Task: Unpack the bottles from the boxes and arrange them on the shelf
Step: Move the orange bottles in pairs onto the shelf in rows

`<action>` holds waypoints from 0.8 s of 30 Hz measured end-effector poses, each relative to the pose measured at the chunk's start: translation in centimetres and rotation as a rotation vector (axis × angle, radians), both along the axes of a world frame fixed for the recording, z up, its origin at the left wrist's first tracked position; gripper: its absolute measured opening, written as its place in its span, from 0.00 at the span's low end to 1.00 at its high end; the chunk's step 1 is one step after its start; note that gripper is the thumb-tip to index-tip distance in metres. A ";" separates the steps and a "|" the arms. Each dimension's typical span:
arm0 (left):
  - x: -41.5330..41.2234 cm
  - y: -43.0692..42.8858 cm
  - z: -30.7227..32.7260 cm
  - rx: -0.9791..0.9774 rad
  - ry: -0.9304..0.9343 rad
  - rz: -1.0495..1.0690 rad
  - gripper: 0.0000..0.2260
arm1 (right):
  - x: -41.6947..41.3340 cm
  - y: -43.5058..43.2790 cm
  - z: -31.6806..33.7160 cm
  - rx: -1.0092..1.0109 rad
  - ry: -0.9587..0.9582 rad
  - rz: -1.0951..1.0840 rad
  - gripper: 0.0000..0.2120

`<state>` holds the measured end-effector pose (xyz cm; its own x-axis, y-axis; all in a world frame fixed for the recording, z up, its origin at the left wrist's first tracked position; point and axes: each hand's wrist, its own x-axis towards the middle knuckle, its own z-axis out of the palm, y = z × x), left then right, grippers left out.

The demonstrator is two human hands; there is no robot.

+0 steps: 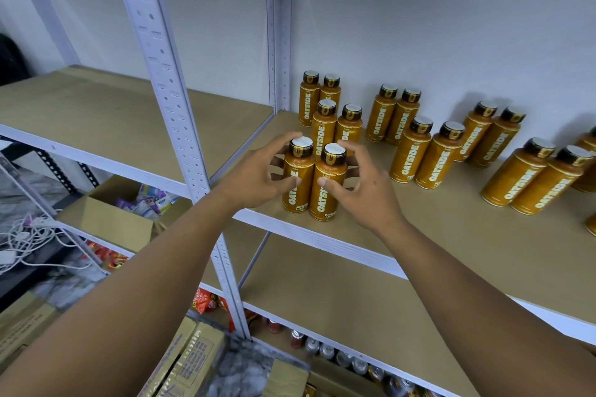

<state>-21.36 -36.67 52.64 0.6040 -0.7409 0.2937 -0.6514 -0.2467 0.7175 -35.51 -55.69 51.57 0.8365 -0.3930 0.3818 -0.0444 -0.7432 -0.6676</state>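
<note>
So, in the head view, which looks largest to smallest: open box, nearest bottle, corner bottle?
Largest first: open box, nearest bottle, corner bottle. Both bottles seem identical; distance shrinks the corner one.

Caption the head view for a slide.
Left hand grips the left front bottle, right hand the right front bottle, on the shelf.

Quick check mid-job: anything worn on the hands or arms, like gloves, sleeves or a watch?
The left hand and right hand are bare: no gloves, rings, watch or bands visible. The left forearm and right forearm are uncovered to the frame edge; no sleeve shows.
</note>
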 end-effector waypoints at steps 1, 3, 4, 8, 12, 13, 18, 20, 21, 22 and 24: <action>0.0 0.0 0.1 0.002 -0.001 0.002 0.34 | 0.0 0.0 0.0 0.001 0.004 0.002 0.35; 0.1 -0.1 0.2 0.004 -0.001 0.003 0.34 | 0.1 0.0 0.1 -0.002 0.010 0.004 0.35; 0.1 -0.1 0.2 0.004 0.000 0.002 0.34 | 0.1 -0.1 0.1 -0.005 0.010 0.004 0.35; 0.1 -0.1 0.0 0.003 0.001 -0.004 0.34 | 0.1 -0.1 0.1 -0.004 0.013 0.012 0.35; 0.1 -0.1 0.0 0.006 -0.001 -0.003 0.35 | 0.1 -0.1 0.2 -0.002 0.018 0.014 0.35; 0.1 -0.1 0.0 0.008 -0.002 -0.002 0.35 | 0.1 -0.1 0.2 -0.002 0.018 0.013 0.36; 0.1 -0.1 0.0 0.006 0.006 -0.004 0.35 | 0.0 -0.1 0.2 0.002 0.006 0.017 0.35; 0.0 0.0 0.0 0.005 0.008 -0.006 0.35 | 0.0 0.0 0.2 0.005 0.008 0.012 0.36; 0.0 0.0 0.0 0.003 0.008 -0.009 0.35 | 0.0 0.0 0.2 0.004 0.009 0.011 0.36; 0.0 0.0 0.0 0.001 0.009 -0.012 0.35 | 0.0 0.1 0.2 0.003 0.009 0.010 0.36; 0.0 0.0 0.0 -0.002 0.012 -0.016 0.34 | 0.0 0.1 0.2 0.004 0.010 0.008 0.36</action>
